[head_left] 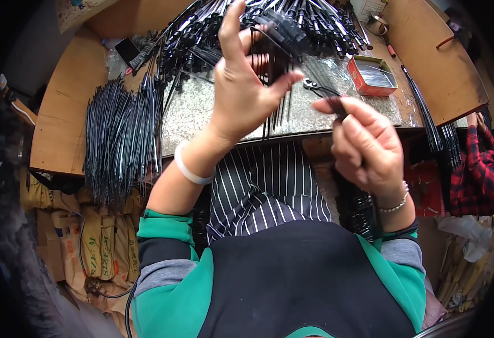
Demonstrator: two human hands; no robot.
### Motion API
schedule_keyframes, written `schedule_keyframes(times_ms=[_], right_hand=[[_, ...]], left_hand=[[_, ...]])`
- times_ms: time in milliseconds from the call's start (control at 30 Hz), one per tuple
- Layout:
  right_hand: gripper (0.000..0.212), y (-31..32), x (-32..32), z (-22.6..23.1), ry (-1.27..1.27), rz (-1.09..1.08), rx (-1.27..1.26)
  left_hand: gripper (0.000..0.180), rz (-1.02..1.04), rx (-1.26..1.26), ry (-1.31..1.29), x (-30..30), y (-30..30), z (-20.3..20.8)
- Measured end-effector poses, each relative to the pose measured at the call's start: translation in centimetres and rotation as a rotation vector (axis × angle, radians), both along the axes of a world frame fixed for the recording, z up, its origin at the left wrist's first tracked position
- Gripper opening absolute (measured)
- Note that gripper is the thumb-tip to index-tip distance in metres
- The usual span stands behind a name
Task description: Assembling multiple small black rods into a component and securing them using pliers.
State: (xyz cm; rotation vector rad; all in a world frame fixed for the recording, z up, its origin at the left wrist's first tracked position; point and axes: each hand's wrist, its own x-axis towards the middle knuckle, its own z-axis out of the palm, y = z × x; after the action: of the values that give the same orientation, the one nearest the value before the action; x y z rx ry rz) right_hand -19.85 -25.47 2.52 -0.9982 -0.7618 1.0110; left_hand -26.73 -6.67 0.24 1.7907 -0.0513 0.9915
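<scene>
My left hand (238, 93), with a white bangle at its wrist, is raised over the worktop. Its index finger points up and its thumb stands away from the other fingers, which are curled around thin black strands (269, 121). Blurred black block-like parts (286, 32) sit at the upper side of this bunch. Lower and to the right, my right hand (368, 143) pinches a small dark strip (338, 107) between thumb and fingers; motion blurs its shape. Pliers with black handles (314, 85) lie on the worktop between the hands.
Many black rod-like pieces (314, 22) are heaped at the back. A thick bundle of black strands (123, 135) hangs over the left edge. A red box of thin pieces (370, 76) stands right, near wooden side panels (438, 56). Another person's checked sleeve (475, 169) shows far right.
</scene>
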Motion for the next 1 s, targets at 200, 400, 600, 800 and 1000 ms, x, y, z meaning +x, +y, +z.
schedule_keyframes(times_ms=[200, 400, 600, 800, 1000], right_hand=[[0.038, -0.2, 1.1, 1.2, 0.168, 0.05, 0.016], [0.034, -0.8, 1.6, -0.3, -0.091, 0.018, -0.053], [0.014, -3.0, 0.8, -12.6, -0.594, -0.219, -0.089], [0.012, -0.4, 2.8, -23.8, -1.105, -0.316, -0.308], [0.016, -1.0, 6.1, -12.7, -1.106, -0.053, -0.465]], left_hand=[[0.074, 0.513, 0.207, -0.476, -1.4, 2.4, -5.1], [0.04, -0.313, -0.946, -0.051, 2.8, 1.8, -2.7], [0.029, -0.401, -0.18, -0.059, 5.0, 2.4, -2.3], [0.013, -0.239, 0.103, 0.326, 3.9, 1.9, -8.0], [0.013, -0.041, 0.451, 0.273, 2.2, 2.5, -8.7]])
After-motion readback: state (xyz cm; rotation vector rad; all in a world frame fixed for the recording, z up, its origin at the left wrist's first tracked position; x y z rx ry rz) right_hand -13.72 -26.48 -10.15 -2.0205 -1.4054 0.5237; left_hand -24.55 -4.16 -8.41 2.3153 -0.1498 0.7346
